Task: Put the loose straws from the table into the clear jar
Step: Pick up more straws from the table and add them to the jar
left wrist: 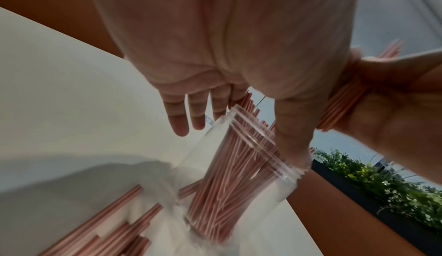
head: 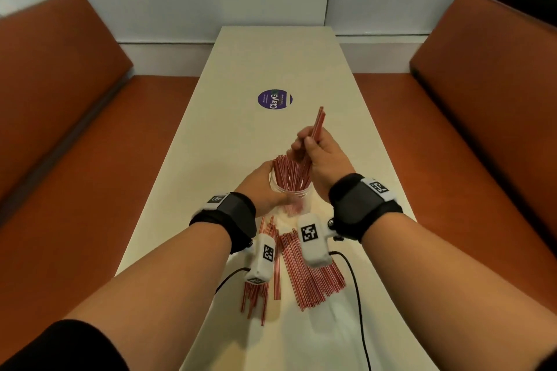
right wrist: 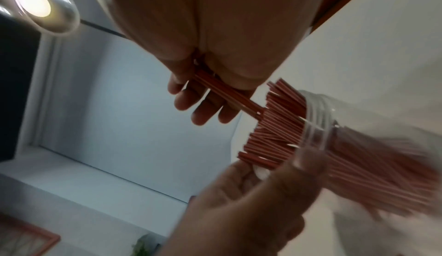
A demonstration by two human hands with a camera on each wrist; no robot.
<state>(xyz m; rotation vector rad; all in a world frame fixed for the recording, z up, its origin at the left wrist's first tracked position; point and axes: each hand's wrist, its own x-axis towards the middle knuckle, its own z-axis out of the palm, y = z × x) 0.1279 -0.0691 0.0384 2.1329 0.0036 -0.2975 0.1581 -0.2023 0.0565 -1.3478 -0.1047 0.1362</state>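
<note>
A clear jar [head: 297, 191] [left wrist: 241, 167] [right wrist: 318, 122] is tilted over the cream table [head: 271, 63], crowded with red-and-white straws [head: 291, 170] [right wrist: 275, 125] that stick out past its rim. My left hand [head: 259, 187] [left wrist: 215, 56] holds the jar near its mouth, thumb on one side and fingers on the other. My right hand [head: 324, 159] [right wrist: 198, 101] grips a small bundle of straws [head: 318, 123] [right wrist: 227, 91] [left wrist: 342, 105] just above the jar mouth, lower ends among the straws in the jar. Loose straws [head: 310, 274] [left wrist: 112, 228] lie on the table below my wrists.
Orange benches [head: 69, 129] [head: 482, 129] run along both sides of the narrow table. A round purple sticker [head: 275, 99] sits farther up the tabletop. Black cables [head: 358, 295] trail from the wrist cameras over the near table. A green plant [left wrist: 382, 190] stands at the right.
</note>
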